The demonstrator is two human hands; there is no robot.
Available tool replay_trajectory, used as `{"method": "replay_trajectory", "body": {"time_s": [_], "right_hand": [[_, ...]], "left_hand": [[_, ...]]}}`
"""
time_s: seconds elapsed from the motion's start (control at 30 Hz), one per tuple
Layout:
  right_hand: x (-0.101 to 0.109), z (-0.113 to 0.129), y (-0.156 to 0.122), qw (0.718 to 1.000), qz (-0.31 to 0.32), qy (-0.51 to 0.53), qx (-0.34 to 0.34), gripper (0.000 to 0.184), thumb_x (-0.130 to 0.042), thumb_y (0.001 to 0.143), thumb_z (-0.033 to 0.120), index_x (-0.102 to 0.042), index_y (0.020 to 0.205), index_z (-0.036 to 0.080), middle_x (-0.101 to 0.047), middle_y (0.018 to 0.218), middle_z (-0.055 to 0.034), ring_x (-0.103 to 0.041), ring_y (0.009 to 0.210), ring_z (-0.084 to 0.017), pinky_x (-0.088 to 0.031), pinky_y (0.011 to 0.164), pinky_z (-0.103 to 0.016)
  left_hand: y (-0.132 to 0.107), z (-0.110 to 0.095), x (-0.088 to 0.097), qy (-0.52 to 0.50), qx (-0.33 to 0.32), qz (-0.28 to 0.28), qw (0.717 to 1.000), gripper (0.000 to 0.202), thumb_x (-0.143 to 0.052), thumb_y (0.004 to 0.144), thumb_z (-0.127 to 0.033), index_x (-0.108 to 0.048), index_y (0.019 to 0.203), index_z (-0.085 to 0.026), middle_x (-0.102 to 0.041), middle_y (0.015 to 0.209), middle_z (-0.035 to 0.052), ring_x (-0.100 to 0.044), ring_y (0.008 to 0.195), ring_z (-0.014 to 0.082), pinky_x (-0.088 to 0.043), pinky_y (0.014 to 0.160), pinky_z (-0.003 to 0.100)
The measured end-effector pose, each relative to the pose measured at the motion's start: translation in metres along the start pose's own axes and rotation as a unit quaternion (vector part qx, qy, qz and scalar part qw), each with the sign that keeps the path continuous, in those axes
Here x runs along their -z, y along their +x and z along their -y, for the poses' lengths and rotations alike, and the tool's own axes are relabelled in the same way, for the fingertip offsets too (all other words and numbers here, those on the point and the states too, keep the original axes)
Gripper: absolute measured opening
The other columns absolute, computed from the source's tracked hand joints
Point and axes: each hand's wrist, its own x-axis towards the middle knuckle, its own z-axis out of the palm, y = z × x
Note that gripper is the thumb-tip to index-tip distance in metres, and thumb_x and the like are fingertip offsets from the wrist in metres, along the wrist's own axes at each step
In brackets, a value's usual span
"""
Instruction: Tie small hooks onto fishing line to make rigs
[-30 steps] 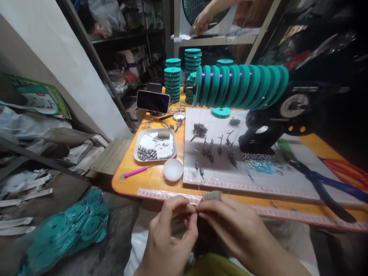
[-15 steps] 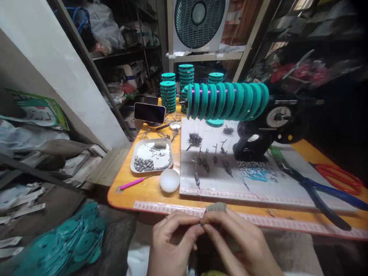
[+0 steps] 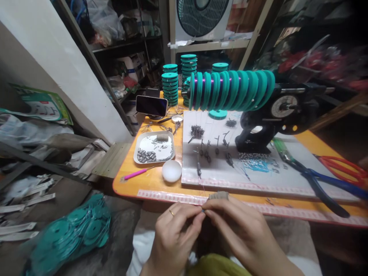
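At the table's front edge my left hand [image 3: 176,230] and my right hand [image 3: 240,226] meet, thumb and forefinger of each pinched together. Between the fingertips shows a tiny blue piece [image 3: 203,210], too small to name. A thin line [image 3: 203,188] runs down over the board to my fingers. A greyish wrap [image 3: 219,195] covers part of a right-hand finger. Above the white board, teal spools [image 3: 230,90] wound with purple line sit in a row on a black winding machine [image 3: 255,134]. Small dark weights [image 3: 199,169] hang on lines below them.
Left of the board [image 3: 212,178] are a white tray [image 3: 138,159] of metal cylinders, a white dome [image 3: 171,171], a pink-handled needle tool [image 3: 135,174] and a phone [image 3: 151,106]. Blue-handled pliers [image 3: 310,180] and red-handled scissors [image 3: 343,168] lie right. A bag of teal spools [image 3: 71,234] stands lower left.
The camera view has tipped down, so the table appears higher. My hands keep their pinch at the table edge, and the left hand has turned slightly, showing a ring.
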Motion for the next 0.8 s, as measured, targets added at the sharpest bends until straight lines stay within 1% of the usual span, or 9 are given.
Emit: {"method": "replay_trajectory", "body": {"time_s": [0.1, 0.3, 0.47, 0.53, 0.7, 0.8], "right_hand": [[0.0004, -0.0002, -0.0007, 1.0, 0.006, 0.009, -0.01, 0.019, -0.053, 0.092, 0.007, -0.065, 0.099, 0.021, -0.069, 0.079, -0.0012, -0.068, 0.07, -0.014, -0.054, 0.061, -0.023], [-0.0001, 0.0005, -0.0024, 0.999, 0.003, 0.027, -0.017, 0.02, -0.053, 0.092, 0.007, -0.064, 0.101, 0.02, -0.068, 0.081, -0.0018, -0.067, 0.071, -0.013, -0.054, 0.062, -0.022], [0.0002, 0.0012, -0.0006, 1.0, -0.003, 0.025, -0.017, 0.02, -0.053, 0.092, 0.007, -0.065, 0.1, 0.02, -0.068, 0.078, -0.0018, -0.067, 0.067, -0.014, -0.055, 0.06, -0.023], [0.0004, 0.0005, -0.0011, 1.0, -0.011, 0.025, -0.013, 0.021, -0.053, 0.092, 0.007, -0.065, 0.103, 0.02, -0.069, 0.079, -0.0019, -0.067, 0.067, -0.013, -0.055, 0.06, -0.022], [0.0006, -0.002, -0.0077, 0.999, -0.03, 0.016, -0.018, 0.026, -0.055, 0.093, 0.008, -0.062, 0.115, 0.02, -0.071, 0.089, -0.0029, -0.069, 0.072, -0.013, -0.056, 0.065, -0.021], [-0.0012, -0.003, -0.01, 0.999, -0.037, 0.008, -0.021, 0.026, -0.056, 0.093, 0.009, -0.062, 0.115, 0.021, -0.071, 0.088, -0.0022, -0.069, 0.07, -0.012, -0.055, 0.064, -0.021]], "left_hand": [[-0.0009, -0.0013, -0.0005, -0.001, 0.008, -0.002, 1.0, 0.019, -0.064, 0.085, -0.001, -0.068, 0.095, -0.018, -0.074, 0.08, 0.0026, -0.071, 0.073, 0.0117, -0.057, 0.073, 0.018], [-0.0022, -0.004, -0.0016, -0.002, 0.018, -0.008, 1.0, 0.02, -0.065, 0.083, -0.001, -0.068, 0.093, -0.018, -0.074, 0.079, 0.0014, -0.07, 0.072, 0.0108, -0.057, 0.071, 0.017], [-0.0001, -0.0046, -0.0027, -0.007, 0.024, -0.013, 1.0, 0.021, -0.064, 0.083, -0.001, -0.069, 0.092, -0.019, -0.074, 0.079, 0.0009, -0.07, 0.071, 0.0108, -0.057, 0.07, 0.017], [0.0005, -0.0051, -0.003, -0.011, 0.027, -0.016, 0.999, 0.021, -0.065, 0.083, -0.001, -0.069, 0.092, -0.019, -0.074, 0.079, 0.0005, -0.07, 0.071, 0.0103, -0.057, 0.071, 0.016], [0.001, -0.0062, -0.0043, -0.019, 0.032, -0.028, 0.999, 0.022, -0.066, 0.081, 0.0, -0.07, 0.091, -0.019, -0.075, 0.08, -0.0002, -0.071, 0.072, 0.0096, -0.057, 0.074, 0.015], [0.0004, -0.0063, -0.0057, -0.035, 0.047, -0.035, 0.998, 0.02, -0.066, 0.081, -0.001, -0.071, 0.09, -0.019, -0.075, 0.08, 0.0004, -0.072, 0.072, 0.0107, -0.058, 0.072, 0.017]]}}
